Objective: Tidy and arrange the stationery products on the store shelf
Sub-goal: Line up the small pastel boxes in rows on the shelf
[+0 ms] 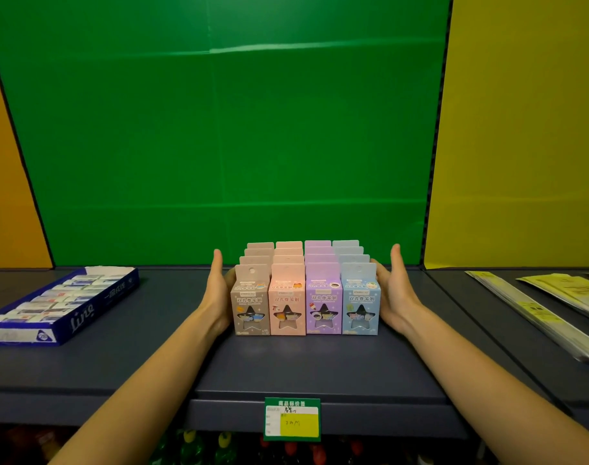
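Left hand (219, 290) and right hand (395, 290), fingers straight, press either side of boxes (305, 293), four columns, on shelf (303, 367).

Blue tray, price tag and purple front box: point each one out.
blue tray (85, 313), head view, printed side wall.
price tag (299, 426), head view, yellow patch.
purple front box (323, 298), head view, front face.

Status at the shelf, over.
Left hand, right hand open, pressing pencil sharpener boxes from both sides. Four rows upright. Blue display tray left, plastic packs right, apart.

pastel boxes (305, 297); green backdrop (219, 129)
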{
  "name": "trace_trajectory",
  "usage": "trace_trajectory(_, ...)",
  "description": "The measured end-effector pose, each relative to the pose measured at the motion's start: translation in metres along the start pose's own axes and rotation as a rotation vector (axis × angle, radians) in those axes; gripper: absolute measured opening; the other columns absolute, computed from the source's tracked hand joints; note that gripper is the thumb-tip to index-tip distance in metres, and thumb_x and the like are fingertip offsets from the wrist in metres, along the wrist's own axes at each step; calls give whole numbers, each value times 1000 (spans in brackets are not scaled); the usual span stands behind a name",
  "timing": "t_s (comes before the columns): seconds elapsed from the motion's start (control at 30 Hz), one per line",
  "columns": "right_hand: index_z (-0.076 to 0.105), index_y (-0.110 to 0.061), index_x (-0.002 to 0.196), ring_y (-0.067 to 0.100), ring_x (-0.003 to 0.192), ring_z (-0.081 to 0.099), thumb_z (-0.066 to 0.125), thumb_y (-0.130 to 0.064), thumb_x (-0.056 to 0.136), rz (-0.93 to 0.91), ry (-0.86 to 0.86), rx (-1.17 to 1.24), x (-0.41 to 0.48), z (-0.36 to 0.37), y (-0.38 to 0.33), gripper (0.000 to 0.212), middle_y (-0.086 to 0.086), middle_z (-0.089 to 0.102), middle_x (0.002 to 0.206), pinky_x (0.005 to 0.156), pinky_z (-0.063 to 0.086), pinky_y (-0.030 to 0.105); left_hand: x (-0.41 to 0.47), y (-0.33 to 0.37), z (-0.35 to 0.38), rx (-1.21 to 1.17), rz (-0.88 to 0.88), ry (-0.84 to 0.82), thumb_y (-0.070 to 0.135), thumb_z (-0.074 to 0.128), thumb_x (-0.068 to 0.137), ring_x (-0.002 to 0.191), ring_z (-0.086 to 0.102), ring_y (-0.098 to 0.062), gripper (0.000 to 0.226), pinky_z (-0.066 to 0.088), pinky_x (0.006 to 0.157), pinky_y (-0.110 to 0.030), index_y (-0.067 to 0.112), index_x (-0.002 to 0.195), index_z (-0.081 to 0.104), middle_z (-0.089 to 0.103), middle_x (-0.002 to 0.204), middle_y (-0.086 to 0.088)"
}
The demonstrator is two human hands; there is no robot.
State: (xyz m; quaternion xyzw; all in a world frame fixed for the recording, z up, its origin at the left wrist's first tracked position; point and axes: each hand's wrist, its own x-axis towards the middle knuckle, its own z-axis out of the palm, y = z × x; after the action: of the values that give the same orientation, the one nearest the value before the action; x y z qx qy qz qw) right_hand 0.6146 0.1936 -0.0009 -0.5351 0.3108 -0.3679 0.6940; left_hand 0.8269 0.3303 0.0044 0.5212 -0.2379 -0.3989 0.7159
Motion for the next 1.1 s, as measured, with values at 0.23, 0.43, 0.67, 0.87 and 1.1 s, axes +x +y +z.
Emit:
trace_trajectory(0.23,64,-18,90,22,77,64,11,-66,89,-3,-25,-68,10,4,5,72,3,73,67,68,48,34,11,-3,0,7,-9,-24,68,21,87,55,70,-23,71,48,70,-42,14,81,65,73,63,-9)
trace_trajectory(0.43,59,-16,113,24,97,63,11,-61,92,-25,-13,-95,-3,7,-3,69,9,69,102,82,48,37,8,2,0,51,-16,-18,65,19,89,87,64,-29,71,49,82,-43,9,95,63,74,81,-11)
trace_trajectory(0.67,56,-13,116,13,103,55,40,-19,97,-318,236,-396,-43,-24,-18,25,4,59,121,92,45,28,-29,20,-8,539,805,304,13,47,93,94,55,-20,13,44,89,-36,13,94,60,61,97,-7)
trace_trajectory(0.87,63,-22,86,6,86,60,50,-8,91,-453,263,-596,-98,-91,-47,20,-3,66,90,77,45,14,-76,37,35,603,1099,101,29,47,82,71,55,-4,11,45,71,-24,35,76,54,62,73,19)
trace_trajectory(1.1,64,-12,100,12,93,59,52,-4,90,-306,398,-677,-122,-192,-66,17,8,66,103,85,45,21,-105,-11,140,703,929,-308,36,50,80,65,55,-2,12,46,60,-29,27,80,58,63,74,15)
